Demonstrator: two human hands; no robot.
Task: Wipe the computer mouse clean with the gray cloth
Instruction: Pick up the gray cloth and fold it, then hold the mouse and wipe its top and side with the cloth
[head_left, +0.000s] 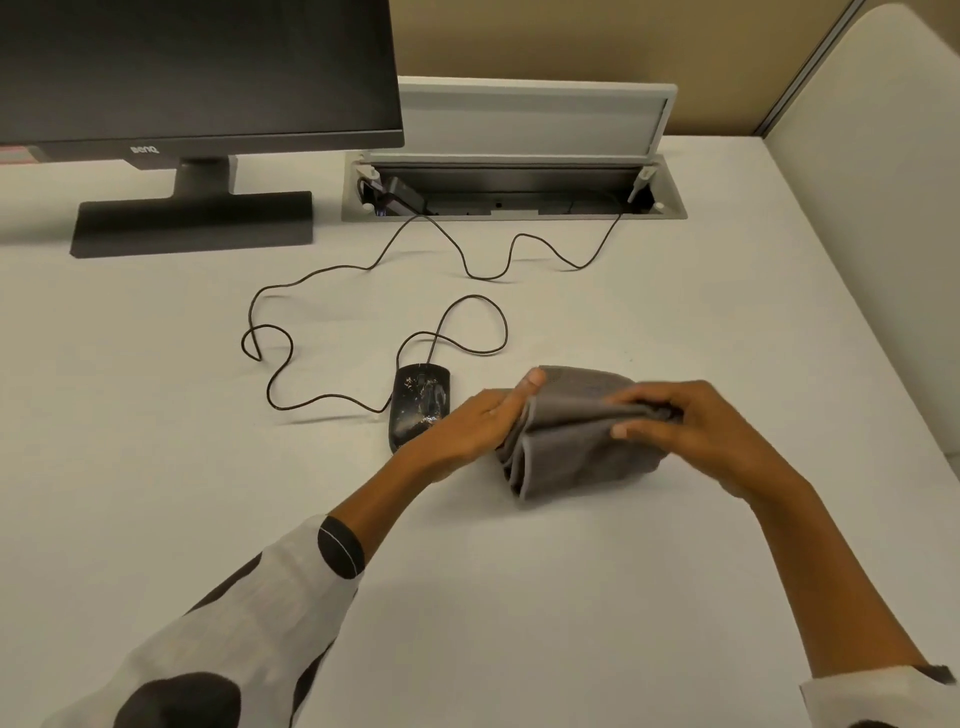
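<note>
We see white desk (156, 467), black monitor (197, 73) at far left corner, open cable hatch (514, 192) along far edge. Gray cloth (576, 447) folded mid-desk, both our hands gripping it: left hand (467, 426) closed on left fold, right hand (685, 426) pinching top layer. Computer mouse (418, 402), black, speckled dirty, just left of cloth, beside left hand, cable (332, 267) looping to hatch.

Both hands on gray cloth (582, 441), folded, near desk (156, 467) centre. Left hand (467, 421) grips its left edge w/ thumb on top; right hand (675, 421) pinches top fold. Black mouse (420, 405), speckled w/ pale debris, just left of left hand, cable (363, 267) looping toward far edge's open cable tray (514, 189). Monitor (197, 78) at far-left corner.
</note>
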